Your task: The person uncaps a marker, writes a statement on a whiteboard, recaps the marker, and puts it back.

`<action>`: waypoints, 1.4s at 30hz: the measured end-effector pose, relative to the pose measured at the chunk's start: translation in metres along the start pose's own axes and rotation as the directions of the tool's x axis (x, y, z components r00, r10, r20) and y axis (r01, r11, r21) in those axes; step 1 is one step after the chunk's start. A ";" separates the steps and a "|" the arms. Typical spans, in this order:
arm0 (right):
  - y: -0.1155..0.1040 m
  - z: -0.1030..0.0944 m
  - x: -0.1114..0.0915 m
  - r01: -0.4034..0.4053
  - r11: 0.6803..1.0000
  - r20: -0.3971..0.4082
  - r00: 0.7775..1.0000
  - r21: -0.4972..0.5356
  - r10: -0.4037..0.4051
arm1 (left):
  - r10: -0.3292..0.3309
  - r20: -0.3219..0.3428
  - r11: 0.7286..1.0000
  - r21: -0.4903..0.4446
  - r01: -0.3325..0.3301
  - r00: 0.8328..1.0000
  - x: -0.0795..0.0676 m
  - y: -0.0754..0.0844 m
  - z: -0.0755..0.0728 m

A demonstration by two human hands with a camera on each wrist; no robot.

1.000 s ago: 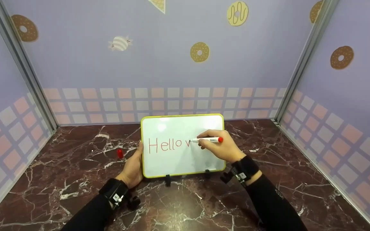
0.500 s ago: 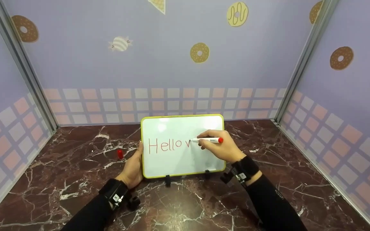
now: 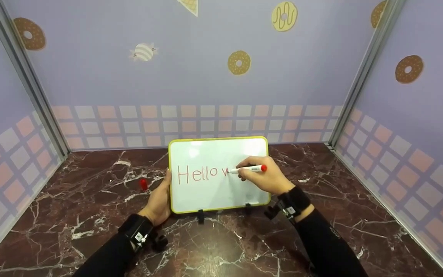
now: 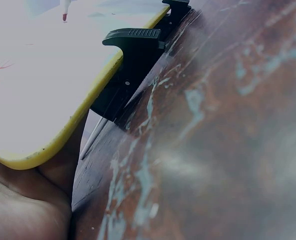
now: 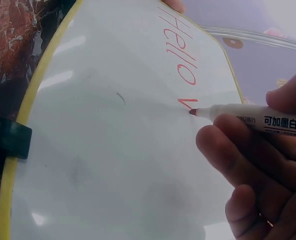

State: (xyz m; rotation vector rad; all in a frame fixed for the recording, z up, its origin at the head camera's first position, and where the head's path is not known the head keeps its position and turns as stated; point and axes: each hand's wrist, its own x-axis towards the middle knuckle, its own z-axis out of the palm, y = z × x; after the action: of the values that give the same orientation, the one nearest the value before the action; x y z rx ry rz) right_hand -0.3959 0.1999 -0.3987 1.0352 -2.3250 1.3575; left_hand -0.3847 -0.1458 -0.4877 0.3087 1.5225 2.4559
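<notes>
A small whiteboard with a yellow frame leans upright, red "Hello" and the start of a "w" written across it. My left hand grips its left edge, thumb along the frame and fingers hidden behind the board. In the left wrist view part of that hand shows under the board's yellow corner. My right hand pinches a white whiteboard marker with a red end. The right wrist view shows the marker's red tip right at the last letter's lower end.
A red marker cap stands on the dark marble tabletop, left of the board. Black stand clips hold the board's lower edge, also seen as a black clip up close. A patterned wall closes off the back.
The marker tip has moved slightly down and right, adding a stroke to the letter after "Hello". My left hand and the board have stayed put.
</notes>
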 end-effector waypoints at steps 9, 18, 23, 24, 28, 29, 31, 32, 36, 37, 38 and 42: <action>0.000 0.000 -0.001 -0.035 0.999 0.048 0.998 0.025 0.034 | -0.008 0.009 1.000 -0.007 0.008 1.000 -0.001 -0.001 0.000; 0.001 -0.002 -0.001 -0.040 0.998 0.069 0.997 0.039 0.037 | -0.012 -0.006 1.000 0.001 0.012 1.000 -0.001 0.000 0.002; 0.002 -0.001 0.000 -0.043 0.998 0.068 0.997 0.039 0.040 | -0.015 -0.020 1.000 -0.009 0.015 1.000 -0.001 0.000 0.002; 0.002 -0.001 0.000 -0.042 0.998 0.067 0.997 0.038 0.039 | -0.016 -0.021 1.000 -0.012 0.016 1.000 -0.001 0.000 0.002; 0.001 -0.001 0.000 -0.040 0.999 0.063 0.997 0.022 0.039 | -0.016 -0.012 1.000 -0.014 0.016 1.000 -0.001 0.000 0.001; 0.001 -0.001 0.000 -0.042 0.999 0.063 0.997 0.016 0.041 | -0.016 -0.008 1.000 -0.013 0.016 1.000 -0.001 0.000 0.001; 0.000 -0.001 -0.001 -0.047 0.999 0.058 0.997 0.003 0.046 | -0.014 0.003 1.000 -0.008 0.014 1.000 -0.001 0.000 0.001; 0.000 -0.001 -0.001 -0.048 0.999 0.055 0.997 -0.004 0.048 | -0.012 0.005 1.000 -0.006 0.012 1.000 -0.001 0.000 0.001; -0.002 -0.002 0.000 -0.049 0.998 0.029 0.998 -0.030 0.050 | -0.004 0.013 1.000 0.003 0.004 1.000 -0.002 0.000 0.001; -0.002 -0.002 0.000 -0.048 0.998 0.023 0.999 -0.039 0.049 | -0.004 0.011 1.000 0.002 0.004 1.000 -0.002 0.000 0.001; -0.002 -0.002 0.000 -0.047 0.998 0.018 0.999 -0.044 0.048 | -0.004 0.009 1.000 0.002 0.004 1.000 -0.002 0.000 0.001; -0.002 -0.002 0.000 -0.037 0.998 0.002 0.999 -0.056 0.038 | -0.006 0.001 1.000 0.001 0.006 1.000 -0.002 0.000 0.001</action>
State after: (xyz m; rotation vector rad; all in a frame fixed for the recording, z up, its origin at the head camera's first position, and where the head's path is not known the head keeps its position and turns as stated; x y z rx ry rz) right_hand -0.3951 0.2012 -0.3958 0.9831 -2.3822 1.2968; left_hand -0.3830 -0.1459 -0.4874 0.3052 1.5219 2.4496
